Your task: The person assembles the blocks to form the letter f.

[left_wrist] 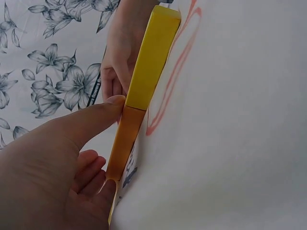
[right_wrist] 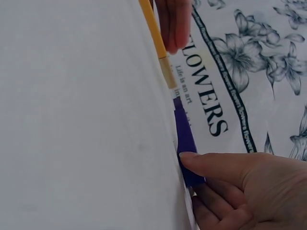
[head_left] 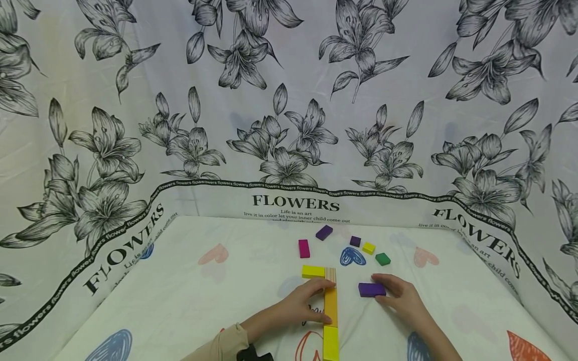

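My left hand (head_left: 301,304) spans the orange block (head_left: 331,305), thumb at its near end and a finger at its far end. A yellow block (head_left: 330,343) touches the near end of the orange one, in line with it. At the far end lies a striped, wood-coloured block (head_left: 331,274), with another yellow block (head_left: 313,272) pointing left from it. To the right, my right hand (head_left: 406,297) pinches a purple block (head_left: 371,290) by its right end; in the right wrist view the thumb presses on this purple block (right_wrist: 188,139).
Farther back lie a magenta block (head_left: 304,248), a purple block (head_left: 324,232), a small dark purple block (head_left: 355,241), a small yellow block (head_left: 368,248) and a green block (head_left: 383,258). The white cloth (head_left: 180,291) has printed hearts; a flower-patterned curtain (head_left: 289,135) rises behind.
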Demonstrator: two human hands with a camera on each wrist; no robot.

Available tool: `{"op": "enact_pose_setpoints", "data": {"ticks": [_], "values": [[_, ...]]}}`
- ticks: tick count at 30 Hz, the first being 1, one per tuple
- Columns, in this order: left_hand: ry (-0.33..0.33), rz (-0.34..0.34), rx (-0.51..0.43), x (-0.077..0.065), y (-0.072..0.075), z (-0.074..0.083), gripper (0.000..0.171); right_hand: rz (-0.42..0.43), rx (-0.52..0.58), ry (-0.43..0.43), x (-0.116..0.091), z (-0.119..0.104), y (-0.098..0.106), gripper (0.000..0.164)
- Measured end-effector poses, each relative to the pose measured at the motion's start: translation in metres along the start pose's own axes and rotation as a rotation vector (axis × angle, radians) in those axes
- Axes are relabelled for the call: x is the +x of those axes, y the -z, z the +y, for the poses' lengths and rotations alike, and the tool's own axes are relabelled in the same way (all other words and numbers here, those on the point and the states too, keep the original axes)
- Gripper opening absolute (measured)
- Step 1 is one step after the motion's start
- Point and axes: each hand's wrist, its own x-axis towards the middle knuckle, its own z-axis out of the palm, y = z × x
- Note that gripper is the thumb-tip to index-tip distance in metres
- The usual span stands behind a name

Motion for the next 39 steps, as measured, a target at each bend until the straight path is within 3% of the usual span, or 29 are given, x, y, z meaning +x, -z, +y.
{"op": "enact_pose_setpoints", "data": {"ticks": [10,29,39], "values": [[0.014,0.0,-0.001,-0.001,0.002,-0.001,0.069,-0.01,0.034,0.092,-0.002,-0.001,0.003,0.046],[-0.019,-0.014,0.015,-0.004,0.002,-0.002,0.069,-0.009,0.026,0.029,0.002,0.002,0.006,0.046],[0.007,-0.015,0.023,-0.002,0.001,0.001,0.068,-0.003,0.028,-0.016,0.011,0.0,0.01,0.045]]}}
